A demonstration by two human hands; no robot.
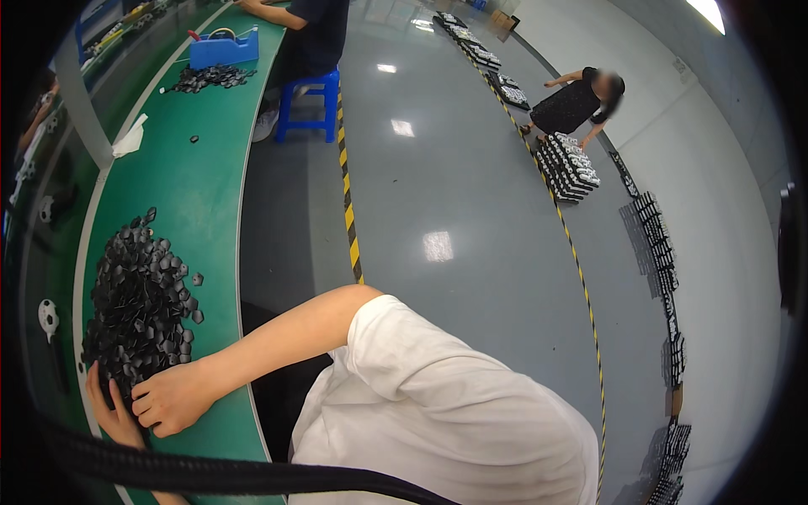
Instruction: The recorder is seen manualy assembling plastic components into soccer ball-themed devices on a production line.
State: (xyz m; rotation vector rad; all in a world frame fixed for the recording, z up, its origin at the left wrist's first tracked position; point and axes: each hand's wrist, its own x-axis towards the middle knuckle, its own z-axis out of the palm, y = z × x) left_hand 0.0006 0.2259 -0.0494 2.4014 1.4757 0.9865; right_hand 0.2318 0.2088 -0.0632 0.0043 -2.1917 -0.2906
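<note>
A heap of small black angular plastic pieces [143,290] lies on the green tabletop at the lower left. At its near edge my right hand [174,400] has its fingers curled in; what they hold, if anything, is hidden. Just left of it is my left hand [116,411], its fingers stretched out and apart against the pieces. Its palm is partly out of sight behind my right hand. The two hands are close together.
Farther along the green bench [202,181] are a smaller black heap [210,78], a blue tape dispenser [224,49] and white paper [130,137]. A person sits by a blue stool [310,105]. Another person [568,101] bends over stacked black-and-white parts [568,168]. Striped tape marks the floor.
</note>
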